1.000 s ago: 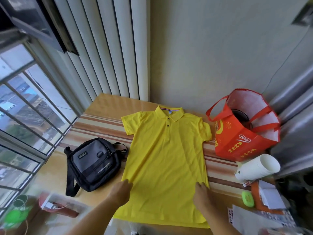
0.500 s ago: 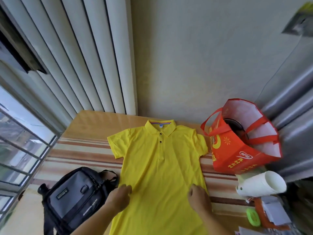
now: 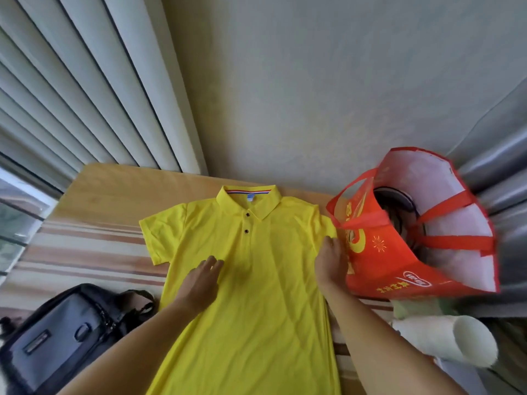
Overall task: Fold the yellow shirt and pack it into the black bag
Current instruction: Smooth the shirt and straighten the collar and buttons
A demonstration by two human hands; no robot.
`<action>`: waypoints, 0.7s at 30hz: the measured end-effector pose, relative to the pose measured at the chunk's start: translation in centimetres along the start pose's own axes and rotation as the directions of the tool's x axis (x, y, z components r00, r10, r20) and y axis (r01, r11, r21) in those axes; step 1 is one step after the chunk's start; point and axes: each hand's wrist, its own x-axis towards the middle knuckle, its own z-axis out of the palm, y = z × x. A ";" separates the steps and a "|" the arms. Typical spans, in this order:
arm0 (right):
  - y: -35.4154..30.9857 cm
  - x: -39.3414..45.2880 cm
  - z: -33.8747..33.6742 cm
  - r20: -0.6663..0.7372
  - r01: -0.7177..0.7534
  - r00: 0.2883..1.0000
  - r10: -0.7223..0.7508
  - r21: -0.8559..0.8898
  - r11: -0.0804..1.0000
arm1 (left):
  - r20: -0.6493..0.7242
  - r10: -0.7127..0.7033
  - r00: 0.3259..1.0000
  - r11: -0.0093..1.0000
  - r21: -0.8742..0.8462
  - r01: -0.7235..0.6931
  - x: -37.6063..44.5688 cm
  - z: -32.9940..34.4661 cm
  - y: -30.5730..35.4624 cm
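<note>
The yellow polo shirt (image 3: 256, 295) lies flat and face up on the table, collar toward the wall, both short sleeves spread out. My left hand (image 3: 201, 283) rests palm down on the shirt's chest, left of the button placket, fingers straight. My right hand (image 3: 332, 263) is at the shirt's right edge just below the right sleeve, fingers bent down onto the fabric; whether they pinch it cannot be told. The black bag (image 3: 57, 334), with a grey front panel, lies closed on the table to the left of the shirt's lower half.
A red tote bag (image 3: 399, 252) stands open right beside the shirt's right sleeve. A white roll (image 3: 445, 340) lies below it at the right. The striped tablecloth (image 3: 85, 252) covers the wooden table (image 3: 128, 189), which meets the wall and vertical blinds.
Both hands have slid up the shirt from its lower part to chest height. My right hand moved out to the right edge by the sleeve. The camera tilted upward.
</note>
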 end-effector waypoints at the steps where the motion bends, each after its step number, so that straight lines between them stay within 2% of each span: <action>1: 0.0 1.2 0.1 0.019 -0.013 1.000 0.013 0.008 1.000 | -0.019 0.022 1.000 1.000 0.019 -0.022 0.9 0.1 0.4; 4: 0.0 3.7 0.2 0.030 -0.047 0.999 0.045 0.078 0.996 | -0.032 0.066 0.997 0.996 0.061 -0.064 3.3 -0.3 2.1; 7: -1.1 5.4 0.0 0.085 -0.305 0.952 0.294 0.308 0.901 | -0.041 0.042 0.998 0.997 0.067 -0.039 5.2 -1.0 3.8; 9: -1.8 5.8 -0.2 0.115 -0.436 0.898 0.425 0.363 0.823 | -0.081 0.041 0.996 0.997 0.072 -0.035 6.3 -1.4 4.7; 10: -1.9 5.7 -0.1 0.115 -0.400 0.916 0.384 0.326 0.857 | -0.097 0.055 0.994 0.996 0.072 -0.048 6.9 -1.5 5.1; 12: -1.9 5.1 0.0 0.133 -0.211 0.974 0.181 0.256 0.943 | -0.109 0.080 0.991 0.997 0.019 -0.078 8.4 -1.6 5.9; 13: -2.0 5.1 0.4 0.110 -0.139 0.987 0.114 0.249 0.959 | -0.106 0.072 0.992 0.996 -0.052 -0.078 9.3 -1.6 6.4; 15: -3.1 5.2 0.7 -0.023 -0.055 0.998 0.061 0.196 0.979 | -0.091 0.010 0.996 0.960 -0.276 -0.034 11.0 -1.9 7.7; 16: -4.2 5.0 0.7 -0.046 -0.015 0.999 0.022 0.137 0.990 | -0.062 -0.056 0.996 0.900 -0.436 0.023 11.9 -2.2 8.6; 17: -5.1 4.3 0.8 -0.016 0.024 1.000 -0.023 0.092 0.995 | 0.015 -0.142 0.990 0.781 -0.613 0.121 12.8 -2.6 9.5; 18: -5.9 3.4 1.0 -0.013 0.136 0.991 -0.136 0.067 0.988 | 0.143 -0.198 0.970 0.603 -0.762 0.236 13.7 -3.1 10.5; 19: -6.3 2.2 1.5 -0.008 0.289 0.957 -0.289 0.046 0.956 | 0.287 -0.214 0.934 0.412 -0.840 0.353 14.7 -3.6 11.2; 20: -6.3 0.9 2.2 0.008 0.449 0.893 -0.450 0.026 0.893 | 0.403 -0.202 0.893 0.266 -0.855 0.446 15.6 -4.1 11.8; 21: -6.2 -0.3 2.4 0.033 0.572 0.819 -0.572 0.023 0.820 | 0.480 -0.193 0.856 0.204 -0.833 0.514 16.5 -4.4 12.0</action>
